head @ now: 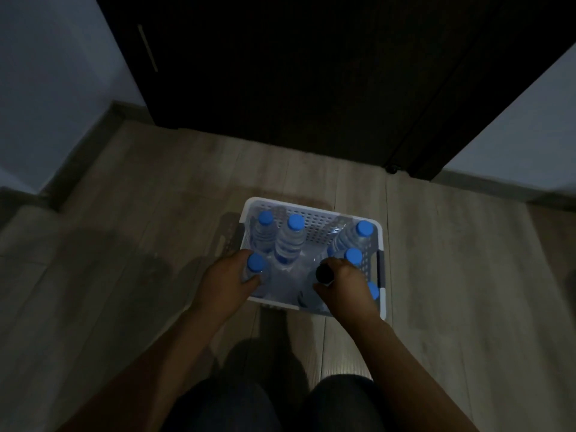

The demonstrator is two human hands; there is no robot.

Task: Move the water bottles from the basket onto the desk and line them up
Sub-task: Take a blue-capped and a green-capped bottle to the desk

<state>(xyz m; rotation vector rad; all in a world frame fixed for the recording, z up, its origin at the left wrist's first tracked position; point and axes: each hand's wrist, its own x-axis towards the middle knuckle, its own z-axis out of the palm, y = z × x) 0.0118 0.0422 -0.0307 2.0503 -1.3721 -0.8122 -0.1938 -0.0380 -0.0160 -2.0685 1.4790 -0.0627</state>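
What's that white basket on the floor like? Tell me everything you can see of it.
The basket is white, rectangular and plastic-looking, with rounded corners, walls pierced by small holes and a dark handle on its right side. It sits upright on the pale plank floor. Blue-capped water bottles stand or lean inside; the left hand and right hand each grip a bottle there.

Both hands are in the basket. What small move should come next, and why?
Probably lift both gripped bottles straight up: the left hand grips a blue-capped bottle, the right hand a dark-capped bottle, and both bottles stand inside the white basket.
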